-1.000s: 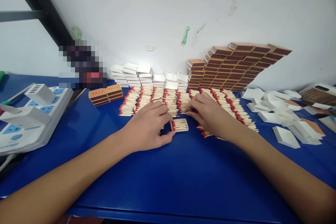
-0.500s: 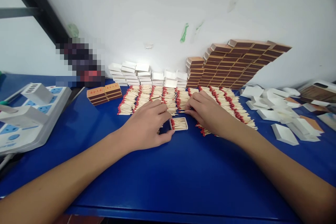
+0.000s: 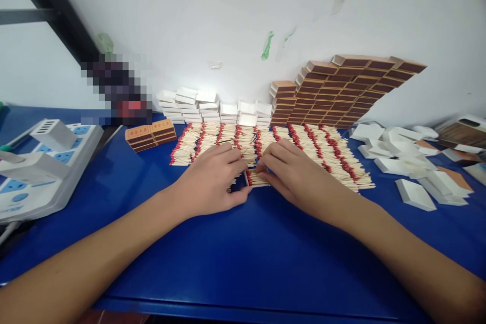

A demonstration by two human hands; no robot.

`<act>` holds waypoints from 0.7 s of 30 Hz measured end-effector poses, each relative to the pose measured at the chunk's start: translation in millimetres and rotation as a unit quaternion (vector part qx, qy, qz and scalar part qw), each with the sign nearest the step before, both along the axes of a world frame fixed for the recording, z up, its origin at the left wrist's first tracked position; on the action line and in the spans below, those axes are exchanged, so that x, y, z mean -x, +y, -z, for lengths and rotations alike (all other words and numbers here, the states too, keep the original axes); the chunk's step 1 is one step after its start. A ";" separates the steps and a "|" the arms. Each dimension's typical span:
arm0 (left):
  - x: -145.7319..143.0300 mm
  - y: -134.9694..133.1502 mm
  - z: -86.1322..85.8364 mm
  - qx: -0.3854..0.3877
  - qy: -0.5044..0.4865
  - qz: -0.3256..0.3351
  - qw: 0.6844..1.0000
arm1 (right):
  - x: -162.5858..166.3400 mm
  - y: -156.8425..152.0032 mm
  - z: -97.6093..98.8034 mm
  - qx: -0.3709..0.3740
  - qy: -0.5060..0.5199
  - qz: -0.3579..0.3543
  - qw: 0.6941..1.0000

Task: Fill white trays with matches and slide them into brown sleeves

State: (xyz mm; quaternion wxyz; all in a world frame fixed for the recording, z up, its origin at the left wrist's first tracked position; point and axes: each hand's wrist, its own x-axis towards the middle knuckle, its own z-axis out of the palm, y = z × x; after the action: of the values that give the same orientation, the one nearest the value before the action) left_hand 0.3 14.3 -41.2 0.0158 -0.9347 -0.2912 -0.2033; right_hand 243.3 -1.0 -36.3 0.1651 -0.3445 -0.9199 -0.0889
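Observation:
A small white matchbox tray point(image 3: 246, 178) lies on the blue table, part filled with red-tipped matches point(image 3: 256, 180). My left hand point(image 3: 214, 177) grips its left end between thumb and fingers. Over the tray's right end, my right hand point(image 3: 294, 169) is closed in a pinch on matches, which its fingers mostly hide. Behind both hands spread rows of loose matches point(image 3: 339, 154), their red heads forming wavy bands. The right hand and forearm cover part of these rows.
White trays point(image 3: 189, 107) stand stacked along the wall. To their right rises a stepped stack of brown matchboxes point(image 3: 334, 93). Loose white trays point(image 3: 415, 195) lie at the right. On the left are a wrapped matchbox pack point(image 3: 151, 135) and a power strip point(image 3: 72, 174) with plugs.
My right hand has moved left and slightly nearer, from the match rows to above the tray. My left hand has stayed on the tray's left end.

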 end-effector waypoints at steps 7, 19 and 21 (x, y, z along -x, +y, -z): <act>0.9 -0.1 0.1 -0.001 -0.004 -0.002 1.000 | -6.8 -0.6 -5.0 0.050 0.059 -0.016 0.997; 0.2 -1.1 -0.6 -0.001 -0.010 0.004 1.000 | -15.9 9.3 0.2 0.065 0.119 0.000 0.991; 0.3 -1.4 -1.1 -0.003 -0.009 0.004 1.000 | -24.3 17.4 4.3 0.039 0.114 0.029 0.992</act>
State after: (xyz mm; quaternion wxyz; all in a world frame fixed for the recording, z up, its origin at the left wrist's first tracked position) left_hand 0.0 12.9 -40.1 0.0155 -0.9339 -0.2866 -0.2129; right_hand 267.6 16.4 -40.6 0.2521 -0.3853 -0.8875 -0.0177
